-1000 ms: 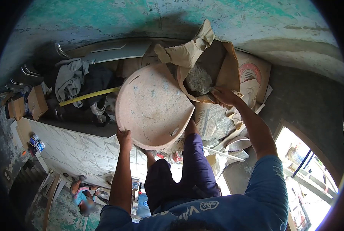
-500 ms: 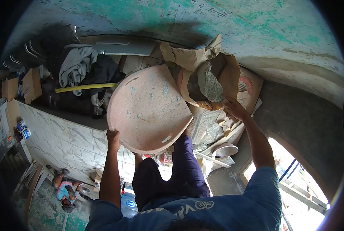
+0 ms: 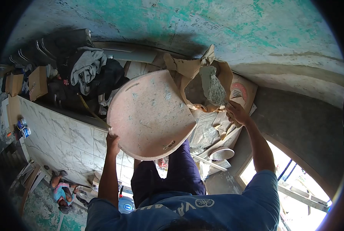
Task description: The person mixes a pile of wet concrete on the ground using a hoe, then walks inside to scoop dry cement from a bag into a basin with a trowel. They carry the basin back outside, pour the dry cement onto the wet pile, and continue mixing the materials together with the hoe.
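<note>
Yellow strip (image 3: 88,106) swung steep, basin's (image 3: 149,115) 9 o'clock.
Left hand (image 3: 112,143) grips basin rim, 8; right hand (image 3: 238,114) holds loaded trowel (image 3: 214,90) at bag (image 3: 227,79), 2, tight to the basin. Stained wall (image 3: 149,25) 12, tiled face (image 3: 73,140) 8, doorway (image 3: 303,188) 4.

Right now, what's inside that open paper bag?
A trowel bearing grey material, held by the right hand, shows in or over the mouth of the paper bag. Around it is some inner wall; whatever lies beneath the trowel is covered.
</note>
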Demonstrator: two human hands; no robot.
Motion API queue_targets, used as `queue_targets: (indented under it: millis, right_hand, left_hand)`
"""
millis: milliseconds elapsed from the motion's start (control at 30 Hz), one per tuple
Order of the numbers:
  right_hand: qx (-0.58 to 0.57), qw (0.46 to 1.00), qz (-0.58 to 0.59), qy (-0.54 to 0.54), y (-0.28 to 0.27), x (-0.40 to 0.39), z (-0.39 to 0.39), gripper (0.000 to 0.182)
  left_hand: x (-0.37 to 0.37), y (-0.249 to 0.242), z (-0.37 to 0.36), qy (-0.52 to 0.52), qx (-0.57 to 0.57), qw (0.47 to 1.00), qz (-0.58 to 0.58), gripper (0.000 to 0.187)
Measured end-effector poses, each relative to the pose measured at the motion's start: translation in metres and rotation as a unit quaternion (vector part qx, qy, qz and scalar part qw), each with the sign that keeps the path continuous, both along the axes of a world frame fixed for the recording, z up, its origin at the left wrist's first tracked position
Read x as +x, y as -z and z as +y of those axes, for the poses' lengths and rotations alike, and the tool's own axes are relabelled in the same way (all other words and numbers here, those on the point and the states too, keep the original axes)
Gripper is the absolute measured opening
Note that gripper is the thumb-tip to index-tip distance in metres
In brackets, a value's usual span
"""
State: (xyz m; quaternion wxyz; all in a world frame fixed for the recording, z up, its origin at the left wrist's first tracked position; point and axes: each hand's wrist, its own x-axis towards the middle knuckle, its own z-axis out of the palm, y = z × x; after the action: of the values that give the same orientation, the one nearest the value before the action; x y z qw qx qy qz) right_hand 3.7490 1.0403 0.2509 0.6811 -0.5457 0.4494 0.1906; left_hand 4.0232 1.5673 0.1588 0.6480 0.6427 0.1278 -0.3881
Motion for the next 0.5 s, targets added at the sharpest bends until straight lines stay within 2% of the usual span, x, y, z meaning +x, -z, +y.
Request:
queue_targets:
  millis: [100,133,167,200,300,333,367,500]
  right_hand:
    - [-0.015,1.000,-0.015,-0.003,-0.010,0.000,0.002,0.038]
    - [-0.007,1.000,-0.016,-0.008,-0.015,0.001,0.005,0.038]
    - [-0.011,0.999,-0.015,-0.030,-0.025,0.006,0.007,0.038]
    - [-0.015,0.998,-0.015,-0.052,-0.033,0.012,0.009,0.039]
    - [-0.018,0.995,-0.003,-0.095,-0.039,0.028,0.031,0.041]
    - [-0.012,0.993,0.004,-0.115,-0.039,0.033,0.037,0.041]
    - [-0.020,0.990,0.002,-0.137,-0.021,0.029,0.043,0.041]
    - [0.026,0.979,-0.019,-0.204,0.008,0.056,0.099,0.039]
  left_hand:
    - [0.003,-0.007,0.001,0.003,0.032,0.999,0.003,0.038]
    - [0.004,0.001,0.012,0.019,0.050,0.999,0.011,0.032]
    - [0.002,0.024,0.027,0.017,0.021,1.000,-0.009,0.022]
    - [0.002,0.021,0.021,0.016,0.030,0.999,-0.021,0.018]
    - [0.004,0.022,0.017,0.011,0.047,0.998,-0.033,0.015]
    - [0.005,0.021,0.014,0.005,0.040,0.999,-0.003,0.015]
    - [0.006,0.021,0.013,-0.001,0.034,0.999,0.028,0.015]
    - [0.002,0.041,0.025,0.003,0.037,0.999,0.000,0.018]
